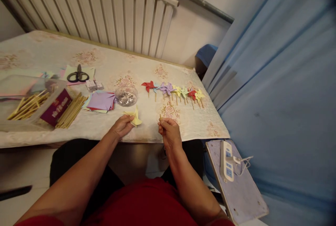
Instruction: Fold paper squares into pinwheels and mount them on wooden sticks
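The left hand pinches a pale yellow folded paper pinwheel between thumb and fingers, holding it just above the near edge of the surface. The right hand is closed narrowly around a thin wooden stick, whose tip stands upright above the fingers. The two hands are near each other but apart, and the stick does not touch the pinwheel.

Beyond the hands, a small clear bowl of glittering bits sits beside a stack of coloured paper squares. To the right lies a row of finished pinwheels on sticks, red, purple, yellow and green, overlapping one another. On the left, a clear tray holds loose sticks, with a dark red box and another bundle of sticks just beside it. Black scissors rest on paper farther back. A white power strip lies on a board at lower right.
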Demonstrator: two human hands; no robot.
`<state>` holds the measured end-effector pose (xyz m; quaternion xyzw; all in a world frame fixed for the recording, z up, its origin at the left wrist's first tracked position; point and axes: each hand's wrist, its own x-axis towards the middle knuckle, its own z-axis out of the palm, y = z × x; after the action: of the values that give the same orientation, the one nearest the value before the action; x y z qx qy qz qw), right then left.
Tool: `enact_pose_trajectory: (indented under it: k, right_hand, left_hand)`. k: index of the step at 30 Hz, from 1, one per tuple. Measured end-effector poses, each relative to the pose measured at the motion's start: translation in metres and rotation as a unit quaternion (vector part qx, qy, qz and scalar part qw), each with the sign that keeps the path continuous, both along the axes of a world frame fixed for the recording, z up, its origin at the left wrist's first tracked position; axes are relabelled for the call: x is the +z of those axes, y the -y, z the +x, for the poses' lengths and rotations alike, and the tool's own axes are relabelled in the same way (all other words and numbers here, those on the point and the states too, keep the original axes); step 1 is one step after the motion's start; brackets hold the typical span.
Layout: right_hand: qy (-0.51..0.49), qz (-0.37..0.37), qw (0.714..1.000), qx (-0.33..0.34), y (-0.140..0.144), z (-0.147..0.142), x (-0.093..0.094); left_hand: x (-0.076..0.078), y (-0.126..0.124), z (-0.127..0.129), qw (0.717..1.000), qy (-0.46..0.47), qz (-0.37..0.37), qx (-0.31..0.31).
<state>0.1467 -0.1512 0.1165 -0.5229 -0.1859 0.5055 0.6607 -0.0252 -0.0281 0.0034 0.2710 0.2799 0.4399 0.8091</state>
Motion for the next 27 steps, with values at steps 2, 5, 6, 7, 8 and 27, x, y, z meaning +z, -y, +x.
enact_pose_trajectory:
  k: [2,5,6,7,8,27]
  right_hand:
    - [-0.016,-0.002,1.000,0.008,0.000,-0.001,0.001]
    - [-0.030,0.001,0.999,0.011,0.002,-0.002,0.004]
    - [-0.033,0.000,0.999,0.012,0.003,-0.003,0.005]
    - [-0.036,0.000,0.999,0.014,0.004,-0.003,0.006]
    - [-0.038,0.000,0.999,0.017,0.005,-0.003,0.007]
    - [0.024,0.022,0.999,0.043,0.026,-0.037,0.017]
  left_hand:
    - [0.015,0.011,0.006,1.000,0.023,0.020,-0.007]
    - [0.038,0.032,0.017,0.995,0.068,0.051,-0.043]
    - [0.045,0.039,0.020,0.994,0.081,0.057,-0.055]
    - [0.051,0.046,0.023,0.992,0.093,0.059,-0.062]
    - [0.056,0.052,0.026,0.991,0.103,0.059,-0.069]
    - [0.083,0.080,0.033,0.988,0.118,0.050,-0.081]
